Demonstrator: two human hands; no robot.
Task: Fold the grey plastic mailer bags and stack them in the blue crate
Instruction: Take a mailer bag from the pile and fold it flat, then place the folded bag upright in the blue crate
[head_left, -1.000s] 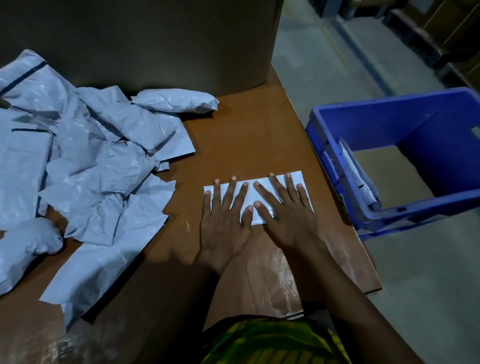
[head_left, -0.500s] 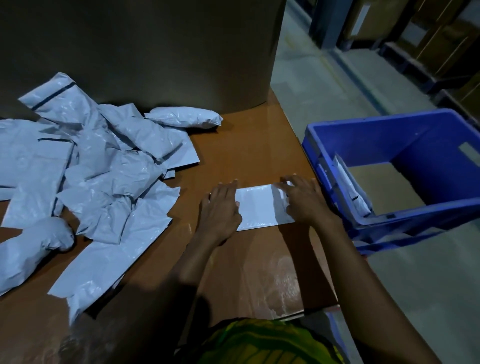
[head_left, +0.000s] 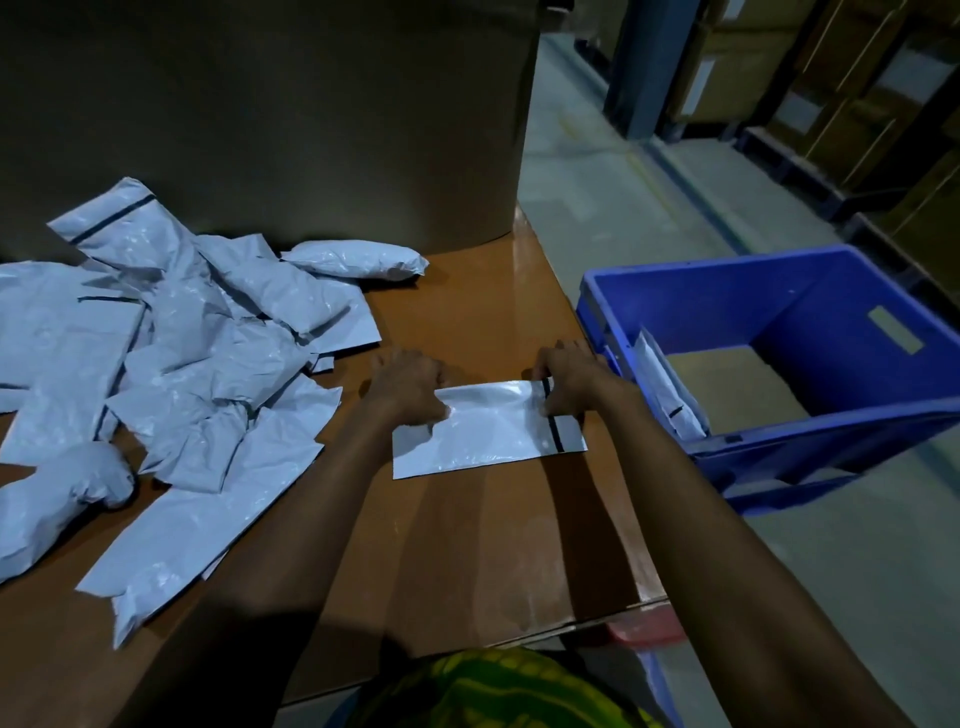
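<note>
A folded grey mailer bag (head_left: 488, 431) with a dark strip near its right end lies on the brown table (head_left: 493, 545). My left hand (head_left: 408, 387) pinches its left end and my right hand (head_left: 569, 379) pinches its right end. Its far edge is raised off the table, tilted towards me. The blue crate (head_left: 810, 291) stands to the right, beside the table. Folded mailers (head_left: 670, 389) lean on edge against the crate's left wall.
A heap of crumpled grey mailer bags (head_left: 171, 364) covers the table's left half. A large brown cardboard drum (head_left: 270, 119) stands at the back of the table. Concrete floor (head_left: 597, 182) and pallets with boxes (head_left: 857, 104) lie beyond to the right.
Both hands went from pressing flat on the folded bag to gripping its two ends. The bag's far edge has come up off the table and the dark strip now shows.
</note>
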